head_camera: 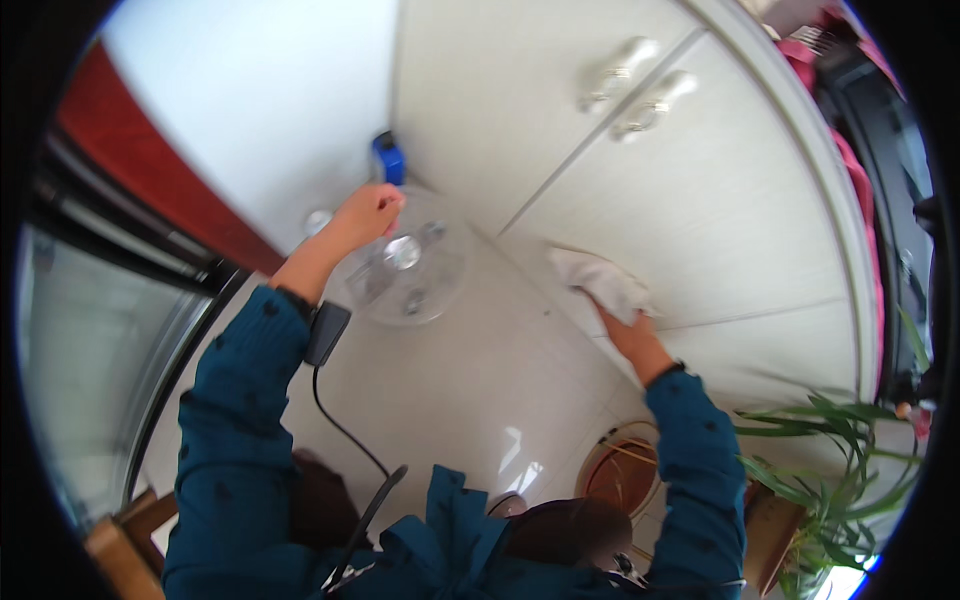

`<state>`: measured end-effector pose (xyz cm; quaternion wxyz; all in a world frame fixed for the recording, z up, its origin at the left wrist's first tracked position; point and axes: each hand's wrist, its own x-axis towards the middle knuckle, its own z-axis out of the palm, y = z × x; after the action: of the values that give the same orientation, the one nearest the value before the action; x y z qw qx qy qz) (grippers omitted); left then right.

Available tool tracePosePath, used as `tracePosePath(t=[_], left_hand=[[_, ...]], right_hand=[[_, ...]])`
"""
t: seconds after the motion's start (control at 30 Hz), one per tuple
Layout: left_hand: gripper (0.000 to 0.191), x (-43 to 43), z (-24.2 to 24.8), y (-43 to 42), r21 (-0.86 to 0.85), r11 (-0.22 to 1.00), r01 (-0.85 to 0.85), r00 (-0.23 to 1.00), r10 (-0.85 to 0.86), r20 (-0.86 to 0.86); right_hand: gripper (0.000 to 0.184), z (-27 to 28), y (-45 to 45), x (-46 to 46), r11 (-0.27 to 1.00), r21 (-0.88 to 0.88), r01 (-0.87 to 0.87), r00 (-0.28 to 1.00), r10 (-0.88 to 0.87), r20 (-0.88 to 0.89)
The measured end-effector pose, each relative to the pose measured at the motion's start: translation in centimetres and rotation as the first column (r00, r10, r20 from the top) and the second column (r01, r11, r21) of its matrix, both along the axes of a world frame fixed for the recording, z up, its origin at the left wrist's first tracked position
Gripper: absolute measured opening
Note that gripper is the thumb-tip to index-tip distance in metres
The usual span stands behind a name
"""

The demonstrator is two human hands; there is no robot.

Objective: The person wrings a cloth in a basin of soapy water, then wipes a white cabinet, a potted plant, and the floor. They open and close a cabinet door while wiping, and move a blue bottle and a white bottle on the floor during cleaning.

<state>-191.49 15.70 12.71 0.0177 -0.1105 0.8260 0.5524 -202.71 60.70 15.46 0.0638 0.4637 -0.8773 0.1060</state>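
My right hand [632, 334] holds a crumpled whitish cloth [604, 281] against the lower front of a cream cabinet [720, 202]. My left hand [373, 214] is curled closed above a clear round plastic stand [431, 300] on the floor. Nothing shows in its fingers. Just beyond that hand, a small blue object [388, 159] with a dark top is near the corner of the wall and cabinet. A shiny round piece [403, 253] is visible at the middle of the clear stand.
Two ornate handles [619, 75] [656, 107] project from the cabinet doors. A black-framed glass panel [90, 360] stands at left, beside a red panel [161, 157]. A basket-like round container [619, 469] and a leafy potted plant [832, 465] are at lower right. A cable [341, 427] hangs from my left wrist.
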Motion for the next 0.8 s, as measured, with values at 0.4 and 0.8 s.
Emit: tracePosePath(t=[0.4,0.8], left_hand=[[0.075,13.8,-9.4,-4.4,0.562,0.579,-0.591,0.754,0.15,0.639],[0.081,11.4,-12.6,-1.6,0.755,0.49,-0.435,0.889,0.098,0.448]], right_hand=[[0.061,12.7,-5.3,-3.0,0.939,-0.01,0.343,0.582,-0.221,-0.782],[0.037,7.9,1.0,-0.1,0.928,0.363,0.089,0.882,0.096,-0.462]])
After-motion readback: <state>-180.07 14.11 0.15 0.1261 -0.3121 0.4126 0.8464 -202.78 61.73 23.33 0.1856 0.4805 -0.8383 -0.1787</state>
